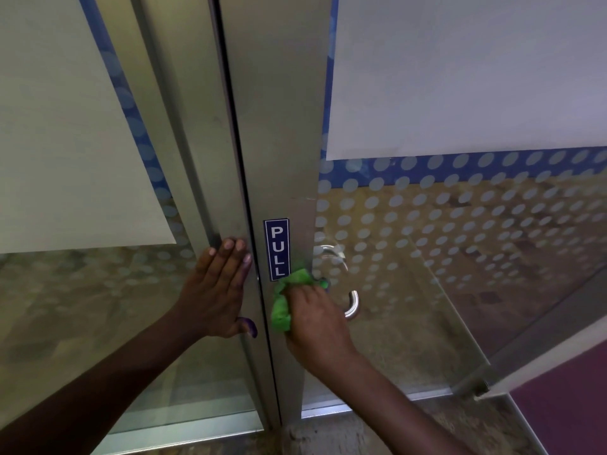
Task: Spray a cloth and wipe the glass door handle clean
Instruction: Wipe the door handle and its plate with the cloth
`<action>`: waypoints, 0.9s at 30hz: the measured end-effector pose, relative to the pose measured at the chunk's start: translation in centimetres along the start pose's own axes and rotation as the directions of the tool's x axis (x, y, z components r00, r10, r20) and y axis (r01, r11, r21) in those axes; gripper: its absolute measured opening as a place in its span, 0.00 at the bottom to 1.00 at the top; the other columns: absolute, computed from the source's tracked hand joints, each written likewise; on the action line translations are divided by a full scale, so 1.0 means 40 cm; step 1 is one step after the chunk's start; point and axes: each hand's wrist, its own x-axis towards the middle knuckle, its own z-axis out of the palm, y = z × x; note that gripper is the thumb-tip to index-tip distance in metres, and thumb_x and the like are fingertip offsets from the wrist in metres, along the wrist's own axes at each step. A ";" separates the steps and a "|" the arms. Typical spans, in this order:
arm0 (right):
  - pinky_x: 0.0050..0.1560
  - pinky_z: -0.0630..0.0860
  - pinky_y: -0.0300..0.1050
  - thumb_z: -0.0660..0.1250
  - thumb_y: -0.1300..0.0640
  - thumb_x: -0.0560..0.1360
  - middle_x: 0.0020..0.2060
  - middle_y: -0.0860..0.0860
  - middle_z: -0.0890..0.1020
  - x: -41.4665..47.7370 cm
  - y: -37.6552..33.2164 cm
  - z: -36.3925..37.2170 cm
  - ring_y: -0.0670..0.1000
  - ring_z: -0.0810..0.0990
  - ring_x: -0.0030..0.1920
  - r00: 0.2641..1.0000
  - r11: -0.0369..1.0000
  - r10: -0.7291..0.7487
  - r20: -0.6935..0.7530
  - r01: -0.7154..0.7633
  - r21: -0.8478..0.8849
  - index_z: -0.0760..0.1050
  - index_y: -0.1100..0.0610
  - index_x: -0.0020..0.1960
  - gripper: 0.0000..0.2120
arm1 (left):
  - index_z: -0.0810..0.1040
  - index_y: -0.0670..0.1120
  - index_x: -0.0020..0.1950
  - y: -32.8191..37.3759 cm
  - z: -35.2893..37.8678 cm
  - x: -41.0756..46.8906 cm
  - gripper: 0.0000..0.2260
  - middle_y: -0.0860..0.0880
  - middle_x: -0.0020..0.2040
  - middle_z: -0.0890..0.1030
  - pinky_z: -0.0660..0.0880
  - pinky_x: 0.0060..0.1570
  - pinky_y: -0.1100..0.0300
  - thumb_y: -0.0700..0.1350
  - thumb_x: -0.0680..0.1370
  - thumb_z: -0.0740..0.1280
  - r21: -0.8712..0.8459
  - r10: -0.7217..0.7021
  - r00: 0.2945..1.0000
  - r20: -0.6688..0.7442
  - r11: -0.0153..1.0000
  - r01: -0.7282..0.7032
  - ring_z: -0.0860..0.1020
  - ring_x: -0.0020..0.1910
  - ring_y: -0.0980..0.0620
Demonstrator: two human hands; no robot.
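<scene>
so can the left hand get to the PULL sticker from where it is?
Probably yes. The left hand lies flat on the fixed frame, just across the door gap from the PULL sticker. Nothing sits between them; the green cloth in the right hand only touches the sticker's bottom corner.

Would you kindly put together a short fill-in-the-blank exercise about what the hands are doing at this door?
1. The right hand presses a cloth of ______ colour against the metal door handle.
2. The blue sign on the door frame reads ______.
3. The left hand lies ______ against the neighbouring frame, holding nothing.

Missing words: green; PULL; flat
</scene>
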 end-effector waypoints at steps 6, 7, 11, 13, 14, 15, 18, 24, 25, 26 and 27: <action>0.36 0.72 0.49 0.72 0.55 0.58 0.36 0.57 0.79 0.000 -0.017 0.030 0.59 0.77 0.36 0.989 0.987 -0.021 0.147 0.044 -0.155 0.75 0.59 0.42 0.15 | 0.50 0.36 0.79 0.001 -0.002 0.001 0.46 0.38 0.82 0.47 0.45 0.79 0.46 0.72 0.77 0.38 0.004 0.002 1.000 -0.011 1.000 -0.002 0.47 0.81 0.40; 0.35 0.73 0.48 0.73 0.57 0.56 0.35 0.57 0.80 0.003 -0.009 0.027 0.59 0.77 0.35 0.988 0.990 -0.009 0.154 0.030 -0.138 0.75 0.60 0.42 0.16 | 0.50 0.35 0.79 0.001 -0.003 0.002 0.46 0.38 0.82 0.47 0.45 0.79 0.46 0.72 0.76 0.38 0.009 0.005 1.000 -0.011 1.000 -0.005 0.47 0.81 0.40; 0.39 0.72 0.50 0.72 0.61 0.60 0.42 0.58 0.81 0.000 0.048 0.005 0.62 0.78 0.44 0.971 0.999 -0.035 0.237 0.038 -0.009 0.74 0.62 0.50 0.19 | 0.50 0.35 0.79 0.003 -0.006 0.005 0.46 0.38 0.82 0.47 0.45 0.79 0.46 0.72 0.76 0.39 0.014 0.003 1.000 -0.017 1.000 -0.002 0.47 0.81 0.40; 0.43 0.73 0.52 0.71 0.62 0.61 0.46 0.58 0.81 -0.008 0.074 -0.011 0.60 0.77 0.47 0.945 0.987 -0.149 0.292 0.158 -0.007 0.73 0.60 0.54 0.21 | 0.50 0.35 0.79 0.004 -0.006 0.007 0.47 0.38 0.82 0.47 0.45 0.79 0.46 0.72 0.76 0.39 0.021 -0.002 1.000 -0.011 1.000 0.002 0.47 0.81 0.41; 0.44 0.74 0.52 0.71 0.63 0.61 0.46 0.57 0.81 -0.009 0.085 -0.020 0.60 0.77 0.47 0.929 0.976 -0.200 0.313 0.215 -0.015 0.73 0.60 0.54 0.22 | 0.50 0.35 0.79 0.004 -0.006 0.007 0.47 0.38 0.82 0.47 0.45 0.79 0.46 0.72 0.76 0.39 0.022 -0.002 1.000 -0.007 1.000 0.002 0.47 0.81 0.41; 0.43 0.74 0.51 0.71 0.63 0.60 0.45 0.57 0.81 -0.007 0.097 -0.030 0.59 0.77 0.47 0.914 0.966 -0.237 0.329 0.258 -0.021 0.72 0.60 0.54 0.22 | 0.50 0.35 0.79 0.005 -0.006 0.008 0.47 0.38 0.82 0.47 0.45 0.79 0.46 0.72 0.76 0.39 0.023 -0.002 1.000 -0.006 1.000 0.002 0.47 0.81 0.41; 0.40 0.75 0.51 0.70 0.63 0.63 0.46 0.57 0.80 0.004 0.134 -0.063 0.59 0.76 0.47 0.862 0.943 -0.297 0.411 0.332 -0.015 0.71 0.61 0.54 0.21 | 0.50 0.35 0.79 0.004 -0.009 0.007 0.47 0.38 0.82 0.47 0.45 0.79 0.46 0.73 0.76 0.39 0.024 -0.004 1.000 -0.005 1.000 0.004 0.47 0.81 0.41; 0.39 0.74 0.55 0.66 0.63 0.66 0.41 0.58 0.78 0.047 0.198 -0.117 0.60 0.75 0.41 0.742 0.891 -0.364 0.564 0.454 -0.022 0.69 0.62 0.55 0.18 | 0.50 0.35 0.79 0.006 -0.012 0.010 0.47 0.38 0.82 0.47 0.45 0.79 0.47 0.72 0.76 0.38 0.011 -0.007 1.000 -0.009 1.000 0.007 0.47 0.81 0.41; 0.39 0.75 0.55 0.65 0.63 0.66 0.40 0.58 0.78 0.054 0.201 -0.122 0.60 0.75 0.41 0.722 0.876 -0.375 0.582 0.481 -0.032 0.69 0.63 0.55 0.18 | 0.50 0.35 0.79 0.006 -0.013 0.009 0.47 0.38 0.82 0.47 0.45 0.79 0.47 0.72 0.76 0.38 0.013 -0.007 1.000 -0.007 1.000 0.007 0.47 0.81 0.41; 0.39 0.75 0.55 0.65 0.63 0.67 0.40 0.58 0.78 0.061 0.205 -0.126 0.60 0.76 0.40 0.702 0.856 -0.390 0.596 0.515 -0.047 0.69 0.63 0.56 0.18 | 0.50 0.35 0.79 0.006 -0.013 0.008 0.47 0.38 0.82 0.47 0.45 0.79 0.47 0.72 0.76 0.38 0.014 -0.007 1.000 -0.002 1.000 0.007 0.47 0.81 0.41; 0.39 0.75 0.55 0.64 0.62 0.68 0.40 0.58 0.78 0.070 0.209 -0.131 0.60 0.76 0.40 0.680 0.829 -0.409 0.608 0.556 -0.064 0.69 0.63 0.57 0.17 | 0.50 0.35 0.79 0.006 -0.013 0.008 0.47 0.38 0.82 0.47 0.45 0.79 0.47 0.72 0.76 0.38 0.015 -0.006 1.000 0.003 1.000 0.006 0.47 0.81 0.41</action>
